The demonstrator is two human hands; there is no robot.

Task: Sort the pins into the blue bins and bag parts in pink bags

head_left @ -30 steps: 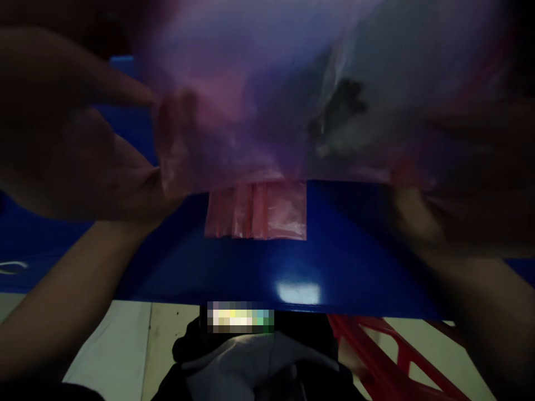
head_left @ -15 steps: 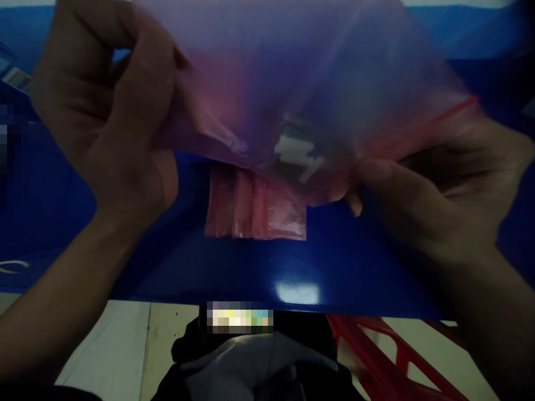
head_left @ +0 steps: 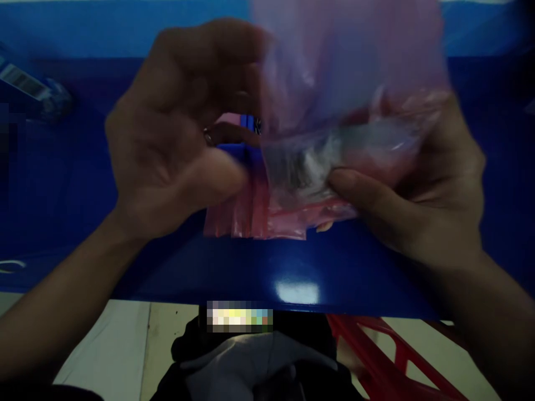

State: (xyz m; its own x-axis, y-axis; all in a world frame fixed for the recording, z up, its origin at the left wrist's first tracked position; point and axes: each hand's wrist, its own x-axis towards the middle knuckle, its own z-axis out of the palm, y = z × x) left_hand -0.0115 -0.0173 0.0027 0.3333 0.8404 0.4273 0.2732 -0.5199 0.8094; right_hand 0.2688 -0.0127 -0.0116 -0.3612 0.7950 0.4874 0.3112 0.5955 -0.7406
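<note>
A pinkish see-through plastic zip bag (head_left: 355,72) is held up in front of me, its lower part folded over. Small pale and dark pieces, blurred, show through the folded part. My right hand (head_left: 434,184) grips that fold at its right side, thumb pressed on the front. My left hand (head_left: 167,128) is at the bag's left edge with thumb and fingers apart; some of its fingertips are hidden behind the film. Below the held bag, several pink zip bags (head_left: 234,220) lie overlapping on the blue table (head_left: 200,267).
Behind my left hand, part of a blue container (head_left: 232,147) shows. A blue package with a barcode label (head_left: 25,81) lies at the far left. A thin white loop (head_left: 12,266) is near the left front edge. Below the table, a red plastic stool (head_left: 388,345) stands at the right.
The bag, earlier spread between both hands, is now folded over in my right hand. My left hand has moved right and its thumb has come away from the bag.
</note>
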